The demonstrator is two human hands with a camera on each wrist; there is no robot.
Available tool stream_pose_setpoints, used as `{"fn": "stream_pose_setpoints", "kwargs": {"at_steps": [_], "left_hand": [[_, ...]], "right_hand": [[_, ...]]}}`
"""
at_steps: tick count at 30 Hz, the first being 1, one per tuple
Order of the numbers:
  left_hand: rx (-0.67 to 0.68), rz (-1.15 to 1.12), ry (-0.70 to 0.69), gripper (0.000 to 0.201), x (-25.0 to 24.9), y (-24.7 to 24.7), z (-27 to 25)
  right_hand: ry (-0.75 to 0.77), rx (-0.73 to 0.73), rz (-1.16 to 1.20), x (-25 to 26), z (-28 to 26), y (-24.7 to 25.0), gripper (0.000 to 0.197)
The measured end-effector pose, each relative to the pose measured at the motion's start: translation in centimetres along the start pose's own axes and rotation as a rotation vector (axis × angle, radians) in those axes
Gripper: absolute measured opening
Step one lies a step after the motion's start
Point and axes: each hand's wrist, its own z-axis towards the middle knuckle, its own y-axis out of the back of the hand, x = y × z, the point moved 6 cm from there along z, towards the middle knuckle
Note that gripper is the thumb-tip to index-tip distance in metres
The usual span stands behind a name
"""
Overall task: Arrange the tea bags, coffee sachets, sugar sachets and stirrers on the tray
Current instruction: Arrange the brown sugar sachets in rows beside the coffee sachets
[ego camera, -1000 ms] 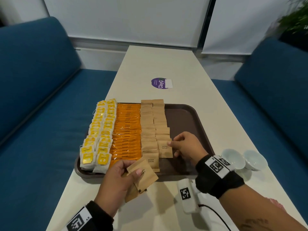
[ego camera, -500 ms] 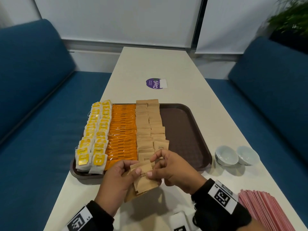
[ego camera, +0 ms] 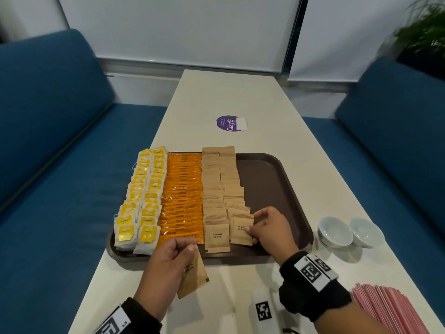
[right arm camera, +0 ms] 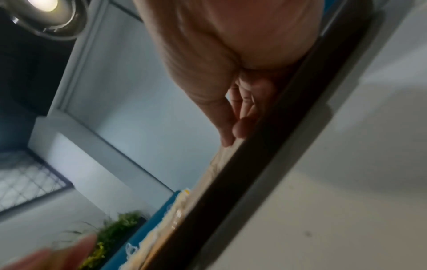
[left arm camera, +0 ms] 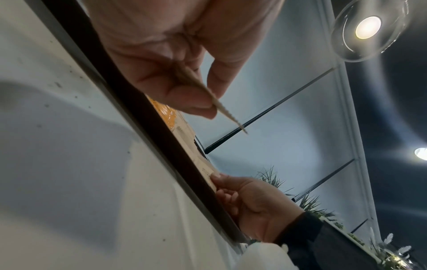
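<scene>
Head view: a brown tray (ego camera: 277, 179) sits on a pale table (ego camera: 231, 92) between blue sofas (ego camera: 48, 116). On the tray, from the left, lie two rows of yellow tea bags (ego camera: 144, 189), a column of orange coffee sachets (ego camera: 183, 189) and two columns of brown sugar sachets (ego camera: 220, 179); the tray's right part is bare. The right hand (ego camera: 269, 230) rests on the tray with thumb and fingers pinching the nearest sachet of the right sugar column (ego camera: 240, 229), which lies flat at the column's near end. The left hand (ego camera: 166, 263) hovers over the tray's near edge and the table, its fingers curled round a few loose sugar sachets (ego camera: 192, 276) that hang tilted below it. Two small white bowls (ego camera: 349, 232) stand side by side right of the tray, and a stack of pink stirrers (ego camera: 387, 309) lies at the near right corner. A purple sticker (ego camera: 228, 123) sits farther up the table.

Left wrist view: the left hand (left arm camera: 175, 60) pinches a thin sachet edge (left arm camera: 217, 106) between thumb and fingers above the tray rim (left arm camera: 161, 142); beyond, the right hand (left arm camera: 251, 204) touches a sachet lying on the tray.

Right wrist view: blurred; the right hand (right arm camera: 233, 87) has its fingertips (right arm camera: 240, 127) down just inside the dark tray rim (right arm camera: 265, 164), but what they pinch cannot be told here.
</scene>
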Motion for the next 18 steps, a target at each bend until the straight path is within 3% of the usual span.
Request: {"fn": "stream_pose_setpoints", "kwargs": {"at_steps": [7, 11, 14, 18], "left_hand": [[0.027, -0.006, 0.099, 0.038, 0.7, 0.2, 0.7], [0.082, 0.003, 0.084, 0.048, 0.8, -0.1, 0.8], [0.117, -0.025, 0.084, 0.05, 0.7, -0.3, 0.7], [0.127, -0.119, 0.106, 0.042, 0.2, -0.3, 0.5]], "right_hand": [[0.017, -0.037, -0.073, 0.5, 1.7, -0.5, 0.029], [0.026, -0.012, -0.051, 1.2, 1.8, -0.4, 0.03], [0.042, 0.034, -0.07, 1.7, 1.4, -0.3, 0.028], [0.077, -0.008, -0.085, 1.8, 0.6, 0.7, 0.023]]}}
